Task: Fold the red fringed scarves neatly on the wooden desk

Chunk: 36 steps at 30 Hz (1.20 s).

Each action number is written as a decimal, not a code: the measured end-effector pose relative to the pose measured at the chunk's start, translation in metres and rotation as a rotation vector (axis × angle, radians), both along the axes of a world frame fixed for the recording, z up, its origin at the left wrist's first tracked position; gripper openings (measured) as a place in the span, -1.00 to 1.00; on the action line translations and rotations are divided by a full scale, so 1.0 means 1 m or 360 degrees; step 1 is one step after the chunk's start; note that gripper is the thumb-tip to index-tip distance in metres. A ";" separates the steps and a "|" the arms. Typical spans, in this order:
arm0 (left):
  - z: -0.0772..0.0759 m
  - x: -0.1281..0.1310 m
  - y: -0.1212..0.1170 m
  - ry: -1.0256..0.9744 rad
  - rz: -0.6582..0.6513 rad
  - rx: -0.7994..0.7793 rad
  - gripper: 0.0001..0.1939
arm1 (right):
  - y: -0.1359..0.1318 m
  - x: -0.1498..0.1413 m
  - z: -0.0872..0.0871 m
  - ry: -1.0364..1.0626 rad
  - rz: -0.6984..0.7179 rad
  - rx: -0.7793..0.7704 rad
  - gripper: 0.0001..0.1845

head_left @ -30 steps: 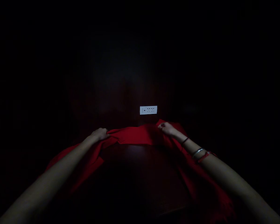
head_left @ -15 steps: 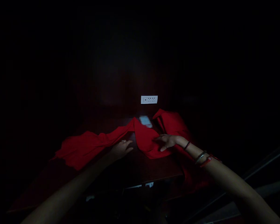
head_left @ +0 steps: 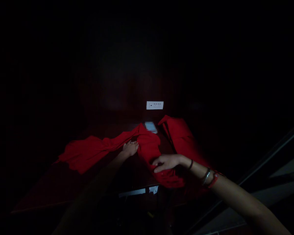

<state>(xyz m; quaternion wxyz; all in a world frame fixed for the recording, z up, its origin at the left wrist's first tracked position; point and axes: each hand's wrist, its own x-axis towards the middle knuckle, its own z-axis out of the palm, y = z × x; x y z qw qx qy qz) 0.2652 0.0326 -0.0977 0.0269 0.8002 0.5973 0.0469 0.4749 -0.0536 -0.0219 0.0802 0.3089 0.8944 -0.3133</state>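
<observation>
A long red cloth (head_left: 147, 143) lies in folds across the dark wooden table (head_left: 39, 195), its left part (head_left: 83, 153) spread out and wrinkled. My left hand (head_left: 131, 148), with a ring on one finger, rests at the cloth's near edge, fingers stretched forward and lying flat. My right hand (head_left: 166, 162) is on the middle of the cloth, its fingers curled down into the fabric, which bunches below them near the table's front edge. Farther right, another red stretch of cloth (head_left: 180, 130) lies folded; whether it joins the middle part is hidden.
A white socket plate (head_left: 155, 105) is on the dark wall behind the table. A pale, blurred rectangular object (head_left: 151, 127) lies at the back of the table. White pieces (head_left: 137, 192) show under the front edge. A slanting dark frame (head_left: 271, 156) stands at right. Most surroundings are black.
My right hand has moved left and nearer to me, drawing the middle of the cloth toward the front edge. My left hand has moved slightly forward onto the cloth's edge.
</observation>
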 end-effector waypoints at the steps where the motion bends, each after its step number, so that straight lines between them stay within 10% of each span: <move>1: 0.002 -0.004 0.003 0.0000 0.0009 -0.0015 -0.61 | 0.000 -0.003 -0.003 -0.0022 0.0006 -0.0148 -0.62; 3: 0.002 -0.008 0.001 -0.0009 0.0025 -0.0003 -0.60 | 0.008 -0.004 -0.009 -0.0021 -0.0069 -0.0179 -0.63; 10: -0.021 -0.006 -0.038 0.0008 -0.0163 -0.0193 -0.44 | 0.061 0.002 -0.038 -0.0092 -0.0717 0.0901 -0.52; 16: -0.006 -0.043 -0.034 0.0175 -0.0413 -0.0411 -0.44 | 0.048 -0.012 -0.048 -0.0636 -0.0703 0.0466 -0.24; 20: 0.007 -0.046 -0.032 0.0297 -0.0396 -0.0324 -0.48 | 0.050 -0.026 -0.049 -0.0480 -0.0894 0.0632 -0.25; 29: -0.027 -0.050 -0.052 0.0195 -0.0492 0.0103 -0.54 | 0.080 -0.034 -0.086 -0.0544 -0.1032 0.0523 -0.20; 36: -0.019 -0.081 -0.049 0.0328 -0.0767 0.0226 -0.59 | 0.081 -0.036 -0.090 -0.0507 -0.1049 0.0545 -0.18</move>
